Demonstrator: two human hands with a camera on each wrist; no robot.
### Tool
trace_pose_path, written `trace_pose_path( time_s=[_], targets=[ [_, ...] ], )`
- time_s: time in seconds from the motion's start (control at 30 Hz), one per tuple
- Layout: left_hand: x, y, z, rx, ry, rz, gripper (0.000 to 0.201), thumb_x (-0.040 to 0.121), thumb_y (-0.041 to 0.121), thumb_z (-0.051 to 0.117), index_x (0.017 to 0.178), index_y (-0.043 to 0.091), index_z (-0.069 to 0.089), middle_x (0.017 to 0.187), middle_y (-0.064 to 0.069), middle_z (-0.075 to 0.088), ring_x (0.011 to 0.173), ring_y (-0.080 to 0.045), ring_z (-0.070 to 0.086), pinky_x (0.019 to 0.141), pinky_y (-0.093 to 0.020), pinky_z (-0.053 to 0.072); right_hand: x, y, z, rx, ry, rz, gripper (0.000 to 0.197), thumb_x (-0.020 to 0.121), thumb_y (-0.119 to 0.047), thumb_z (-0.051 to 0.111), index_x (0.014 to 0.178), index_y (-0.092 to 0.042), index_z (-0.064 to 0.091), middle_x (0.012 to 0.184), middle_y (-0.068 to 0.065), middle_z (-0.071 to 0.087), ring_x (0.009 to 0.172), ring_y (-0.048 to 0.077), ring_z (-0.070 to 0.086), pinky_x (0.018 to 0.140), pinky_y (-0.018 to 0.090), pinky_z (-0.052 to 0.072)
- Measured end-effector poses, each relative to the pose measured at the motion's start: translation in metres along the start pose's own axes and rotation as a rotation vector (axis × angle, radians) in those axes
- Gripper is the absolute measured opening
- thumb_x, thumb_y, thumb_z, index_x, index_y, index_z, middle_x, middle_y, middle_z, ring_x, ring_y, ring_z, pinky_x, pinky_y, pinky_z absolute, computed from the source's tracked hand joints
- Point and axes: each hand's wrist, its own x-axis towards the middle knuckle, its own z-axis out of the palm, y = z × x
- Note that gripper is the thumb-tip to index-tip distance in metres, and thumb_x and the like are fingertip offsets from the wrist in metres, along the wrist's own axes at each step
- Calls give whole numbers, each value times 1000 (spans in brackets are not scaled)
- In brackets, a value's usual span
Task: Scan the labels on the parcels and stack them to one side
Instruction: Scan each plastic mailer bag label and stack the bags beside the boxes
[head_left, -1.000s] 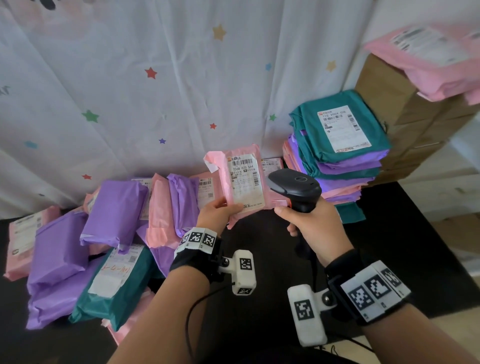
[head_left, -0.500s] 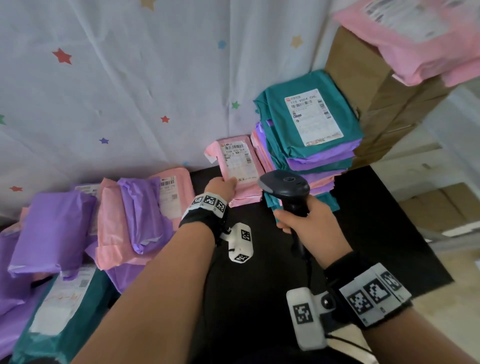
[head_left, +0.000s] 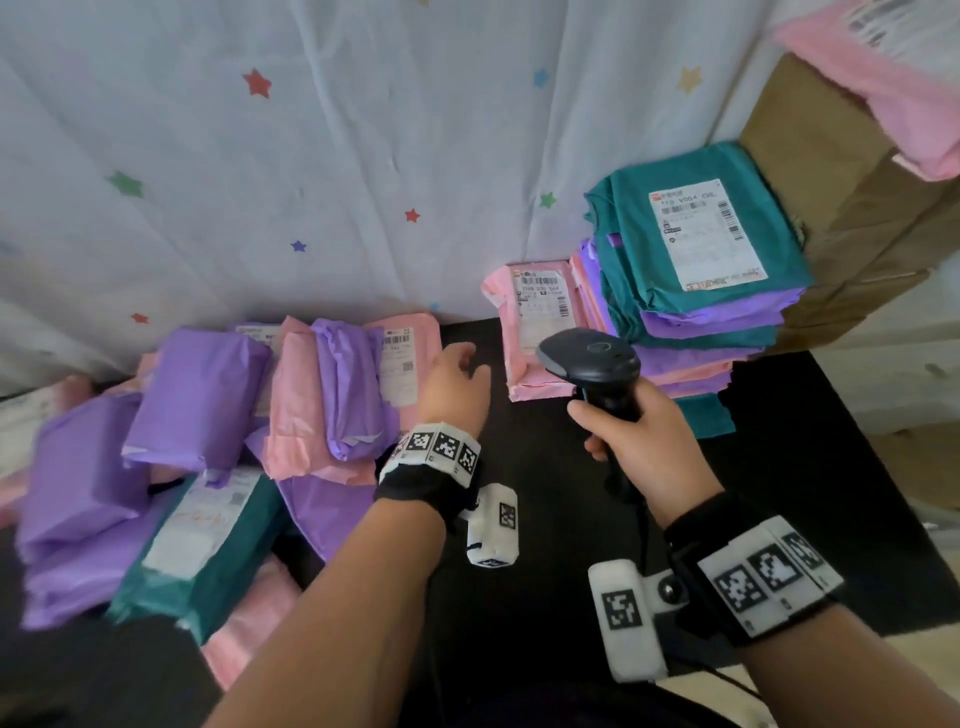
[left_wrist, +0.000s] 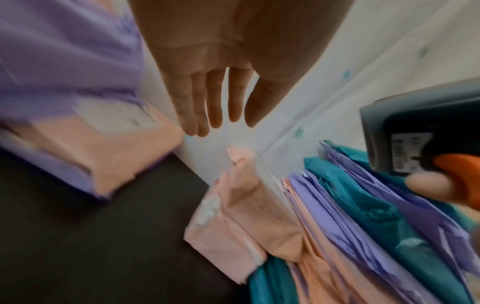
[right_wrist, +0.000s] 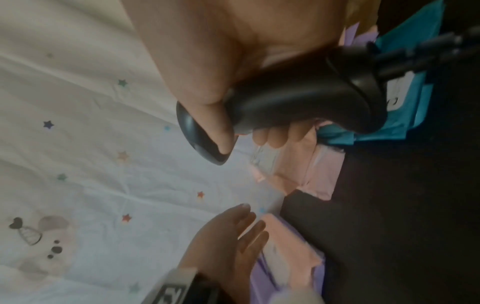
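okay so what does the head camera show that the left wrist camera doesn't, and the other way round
Only the head view shows the right hand whole, gripping the scanner by its handle, the teal top parcel with its label facing up, the unsorted pile and the brown boxes.

Only the left wrist view shows the left hand from the palm side, fingers straight and empty, and the scanner's orange trigger.

Both show the scanner, the stack, and the pink parcel lying against the stack's side.

The left hand (left_wrist: 221, 86), fingers straight and seemingly empty, hovers between blurred parcels (left_wrist: 85, 123) and a stacked pile (left_wrist: 363, 236).
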Motion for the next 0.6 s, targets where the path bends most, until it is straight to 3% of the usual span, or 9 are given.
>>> trace_pose_path(
  time_s=[0.1,0.2,0.33,0.43,0.53,0.6],
  targets=[
    [-29,-30,-44,75,180,43,33,91,19,53,123,23,57,124,-1,59,108,-19,59,96,-34,47,-4,-2,28,-41,-35,-30,18,80,-25,78,89,-25,62,78,0,69,56,9,62,55,24,52],
    [-51,-66,-92,191,313,62,36,88,10,54,122,16,59,127,-6,57,116,-23,52,97,-31,39,-12,-5,62,-103,-121,-34,20,77,-29,81,87,-21,65,77,9,71,59,15,63,65,40,54],
    [-71,-115,-148,497,419,-46,41,79,10,59,120,5,58,123,-19,55,114,-36,47,97,-39,31,-29,-9,111,-111,-232,-43,21,75,-26,82,88,-21,67,70,0,70,54,9,61,63,36,54],
    [-83,-147,-176,776,368,-258,55,76,31,64,124,8,50,125,-17,52,117,-35,44,102,-41,31,-42,-12,138,-120,-299,-55,19,76,-23,81,87,-23,65,70,0,69,55,9,61,63,34,53],
    [-89,-171,-192,862,248,-403,77,72,49,67,135,15,38,136,-14,44,127,-33,38,108,-43,28,-51,-16,157,-149,-342,-71,19,78,-23,80,89,-23,65,70,3,69,58,13,62,65,37,54],
    [-89,-183,-196,873,184,-441,83,72,51,66,139,16,32,137,-14,44,127,-33,40,107,-44,28,-54,-17,165,-167,-351,-73,18,77,-24,80,87,-23,65,68,3,69,57,13,62,65,37,55]
  ],
)
